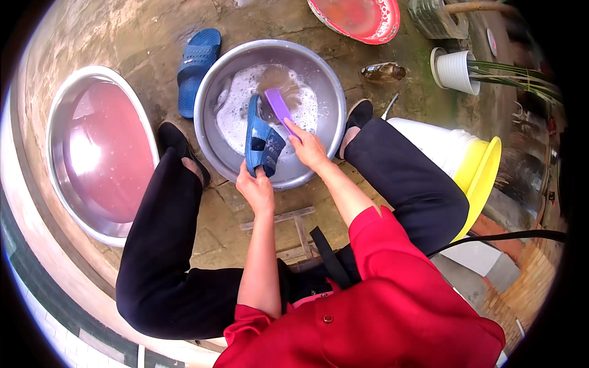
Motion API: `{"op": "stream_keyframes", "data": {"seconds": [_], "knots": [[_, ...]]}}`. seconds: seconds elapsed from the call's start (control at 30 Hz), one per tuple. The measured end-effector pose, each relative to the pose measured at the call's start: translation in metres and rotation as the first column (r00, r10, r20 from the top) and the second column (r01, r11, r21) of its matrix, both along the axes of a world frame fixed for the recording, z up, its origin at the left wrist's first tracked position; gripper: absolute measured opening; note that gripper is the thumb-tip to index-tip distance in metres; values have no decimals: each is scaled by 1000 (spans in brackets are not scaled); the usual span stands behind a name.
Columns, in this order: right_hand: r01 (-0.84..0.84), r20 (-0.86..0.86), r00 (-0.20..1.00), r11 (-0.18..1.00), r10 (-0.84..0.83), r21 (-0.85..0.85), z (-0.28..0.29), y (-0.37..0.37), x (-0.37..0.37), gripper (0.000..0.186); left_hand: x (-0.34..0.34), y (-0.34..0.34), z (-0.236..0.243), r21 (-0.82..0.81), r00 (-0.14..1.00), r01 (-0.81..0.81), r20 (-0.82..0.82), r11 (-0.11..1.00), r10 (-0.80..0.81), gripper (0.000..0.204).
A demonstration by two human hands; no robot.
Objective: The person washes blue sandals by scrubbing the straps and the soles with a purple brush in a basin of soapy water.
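My left hand (256, 189) grips a blue slipper (260, 138) by its near end, holding it tilted on its side over a metal basin (207, 126). White suds (236, 98) float on the murky water in that basin. In my right hand (308, 148) is a purple brush (278, 105), its handle between my fingers and its head just right of the slipper; its bristles are hidden. A second blue slipper (195, 72) lies on the ground at the basin's far left.
A large metal basin (54, 153) of pinkish water stands at left, beyond my leg. At the far side are a red-patterned basin (391, 18), a brown bottle (381, 72) and a white plant pot (453, 70). A white bucket (429, 141) and a yellow basin (488, 165) lie right of my leg.
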State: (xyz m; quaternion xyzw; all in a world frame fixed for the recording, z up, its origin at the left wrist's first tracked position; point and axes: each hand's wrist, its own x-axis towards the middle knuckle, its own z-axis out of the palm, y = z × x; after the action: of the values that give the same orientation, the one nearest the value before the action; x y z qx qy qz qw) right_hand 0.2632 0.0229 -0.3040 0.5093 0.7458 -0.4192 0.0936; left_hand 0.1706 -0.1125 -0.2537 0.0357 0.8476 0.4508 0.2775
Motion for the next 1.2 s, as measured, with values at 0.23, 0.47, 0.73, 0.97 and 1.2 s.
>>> {"op": "stream_keyframes", "data": {"seconds": [0.23, 0.47, 0.73, 0.97, 1.2], "knots": [[3, -187, 982, 993, 19, 120, 134, -36, -5, 43, 3, -1, -6, 59, 999, -42, -14, 997, 43, 21], [-161, 105, 984, 962, 141, 222, 101, -54, -15, 44, 11, -2, -9, 179, 990, -102, 119, 979, 81, 18], [-122, 53, 992, 977, 114, 175, 157, -17, -25, 42, 13, 0, -8, 116, 990, -94, 119, 989, 80, 15], [-214, 175, 967, 962, 185, 168, 126, -61, -4, 45, 19, -1, 0, 232, 988, -59, 154, 971, 23, 21], [-130, 101, 988, 977, 114, 171, 147, -6, -22, 40, 20, 4, 6, 142, 989, -4, 145, 990, -17, 22]]}}
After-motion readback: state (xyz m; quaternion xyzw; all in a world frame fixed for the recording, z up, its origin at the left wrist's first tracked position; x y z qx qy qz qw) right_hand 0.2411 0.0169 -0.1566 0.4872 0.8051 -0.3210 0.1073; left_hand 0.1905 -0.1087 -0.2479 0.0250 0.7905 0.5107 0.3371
